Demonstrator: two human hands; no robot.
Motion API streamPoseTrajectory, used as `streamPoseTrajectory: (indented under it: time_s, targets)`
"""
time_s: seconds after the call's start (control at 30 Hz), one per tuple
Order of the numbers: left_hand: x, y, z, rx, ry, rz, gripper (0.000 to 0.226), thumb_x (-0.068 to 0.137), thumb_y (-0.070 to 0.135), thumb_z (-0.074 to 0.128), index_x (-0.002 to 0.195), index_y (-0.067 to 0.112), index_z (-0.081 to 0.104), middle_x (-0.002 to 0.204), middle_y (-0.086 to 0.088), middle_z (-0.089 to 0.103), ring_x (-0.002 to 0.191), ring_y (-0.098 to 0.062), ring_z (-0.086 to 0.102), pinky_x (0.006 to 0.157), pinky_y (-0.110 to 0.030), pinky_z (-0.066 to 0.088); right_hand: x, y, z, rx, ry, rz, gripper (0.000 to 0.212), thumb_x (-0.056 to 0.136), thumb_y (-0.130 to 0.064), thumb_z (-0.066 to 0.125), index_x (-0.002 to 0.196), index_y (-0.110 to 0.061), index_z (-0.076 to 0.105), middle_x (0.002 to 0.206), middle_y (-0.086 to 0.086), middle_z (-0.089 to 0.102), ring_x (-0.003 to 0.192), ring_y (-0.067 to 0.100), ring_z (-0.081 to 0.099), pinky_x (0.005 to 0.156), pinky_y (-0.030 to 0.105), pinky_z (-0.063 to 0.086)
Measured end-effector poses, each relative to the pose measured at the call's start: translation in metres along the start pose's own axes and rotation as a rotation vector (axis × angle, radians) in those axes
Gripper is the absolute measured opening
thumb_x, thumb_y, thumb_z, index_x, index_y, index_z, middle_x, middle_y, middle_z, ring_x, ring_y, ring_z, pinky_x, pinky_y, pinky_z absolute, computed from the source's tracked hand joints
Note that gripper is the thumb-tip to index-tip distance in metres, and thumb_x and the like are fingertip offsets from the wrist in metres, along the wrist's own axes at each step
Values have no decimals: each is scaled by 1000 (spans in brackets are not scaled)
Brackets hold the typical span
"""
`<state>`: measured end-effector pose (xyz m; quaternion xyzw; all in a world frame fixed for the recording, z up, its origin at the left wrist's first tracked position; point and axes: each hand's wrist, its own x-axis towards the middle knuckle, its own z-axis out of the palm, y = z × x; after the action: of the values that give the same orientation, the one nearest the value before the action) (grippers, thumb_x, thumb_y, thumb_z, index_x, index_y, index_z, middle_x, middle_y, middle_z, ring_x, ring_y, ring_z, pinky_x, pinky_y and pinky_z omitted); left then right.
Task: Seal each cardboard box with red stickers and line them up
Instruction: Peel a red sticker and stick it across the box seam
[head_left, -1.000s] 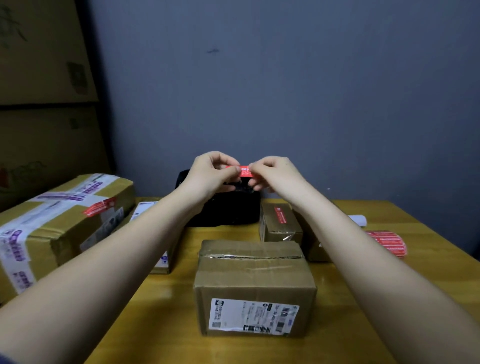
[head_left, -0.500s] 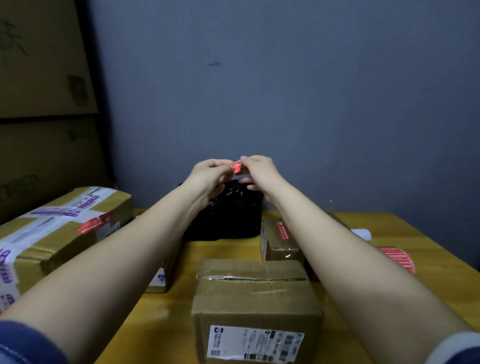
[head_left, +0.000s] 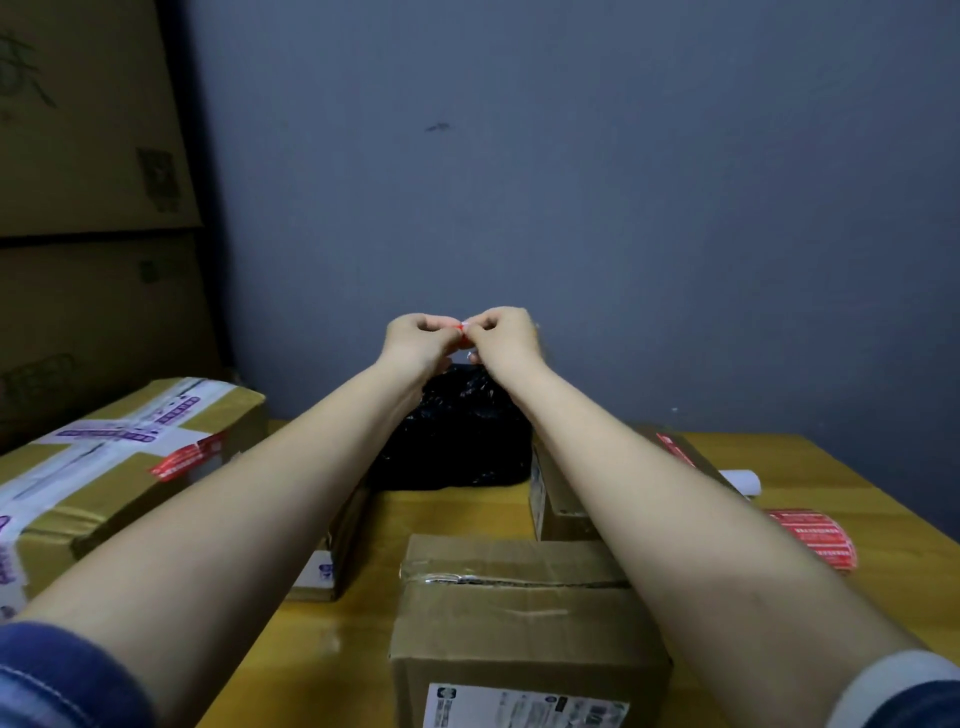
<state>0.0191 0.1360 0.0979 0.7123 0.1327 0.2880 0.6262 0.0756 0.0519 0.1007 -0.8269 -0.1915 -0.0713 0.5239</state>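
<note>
Against the blue-grey wall (head_left: 623, 208), a red sticker (head_left: 462, 332) is pinched between left hand (head_left: 415, 340) and right hand (head_left: 506, 338), raised above the unsealed cardboard box (head_left: 519, 613).

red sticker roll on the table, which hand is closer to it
Right. The right hand is raised over the black bag, on the same side as the red sticker roll; the left hand is beside it, farther from the roll.

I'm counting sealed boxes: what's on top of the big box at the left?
On the big box lie white tape with purple print and one red sticker near its right edge. The left forearm covers its near right corner.
</note>
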Motion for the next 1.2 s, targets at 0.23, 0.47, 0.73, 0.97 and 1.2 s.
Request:
streamPoseTrajectory:
  time_s: [0.23,0.47,0.73,0.97,1.2]
  targets:
    - [9,-7,-5,71,41,22,7,80,7,64,86,7,69,63,1,54,57,-11,48,58,-23,44,0,-1,6,-55,30,-9,17,83,-25,55,73,-26,69,91,-3,72,88,23,68,76,28,50]
    - [16,-10,-19,15,44,-36,32,82,3,61,109,17,50,68,-4,54,53,-11,45,51,-23,37,9,4,13,70,-52,-109,20,83,-26,65,63,-27,67,73,-9,72,61,13,68,82,36,56]
    - [33,-13,-26,120,-124,-84,11,92,16,56,83,18,61,79,-3,63,67,-8,59,63,-20,45,29,5,21,155,-125,-132,19,82,-13,67,80,-27,55,65,-4,64,64,15,62,66,27,47]
    - [56,-31,-21,165,-158,-86,5,90,9,59,93,9,63,79,-7,65,66,-8,63,72,-22,52,47,19,43,18,-146,-68,18,84,-17,57,68,-25,58,69,-1,69,60,16,67,81,37,56]
    - [74,-55,-18,736,-13,70,7,78,16,67,82,21,68,85,-5,72,81,-19,66,76,-29,53,48,24,48,-355,-242,-86,14,85,-39,52,96,-30,54,94,-4,72,85,22,70,88,34,51]
